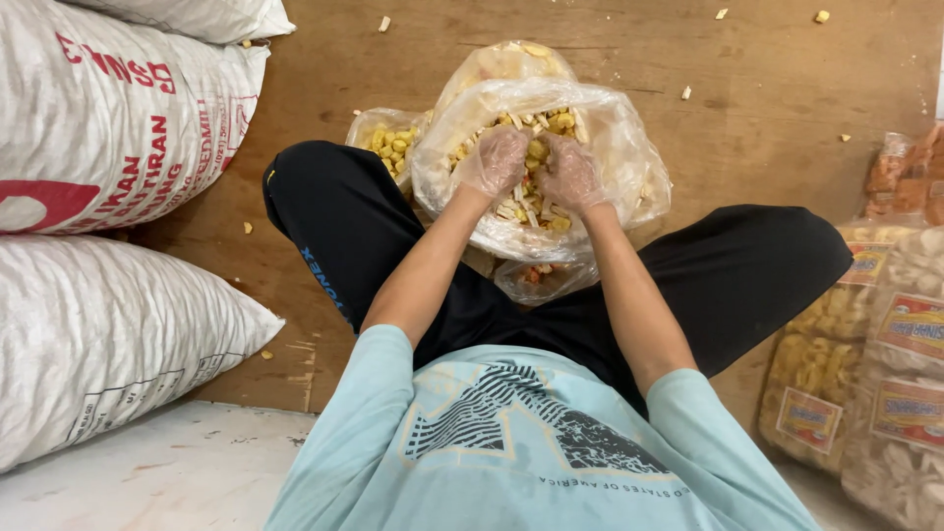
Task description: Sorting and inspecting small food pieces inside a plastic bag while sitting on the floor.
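Head view: a person sits on a wooden floor [787, 88] with legs spread, in black trousers and a light blue shirt. Between the knees stands a clear bag [629, 147], open at the top and full of mixed snacks [536, 157]: yellow puffs and pale sticks.

Both hands wear thin clear gloves and are sunk into the snacks, side by side and nearly touching. The left hand [497, 159] has its fingers curled down into the mix; the right hand [568, 174] does the same just beside it. Each looks loosely cupped around a handful, though the fingertips are buried, so I cannot tell how tightly they close.

Behind the open bag leans a second bag [501, 61] of yellow snacks, and to its left a smaller bag [385, 138] of yellow puffs. A small pouch [536, 278] with orange bits lies under the open bag, near the lap.

Large white sacks [108, 128] are stacked on the left. Sealed packets [865, 364] of snacks lie on the right. Crumbs [821, 16] dot the floor.
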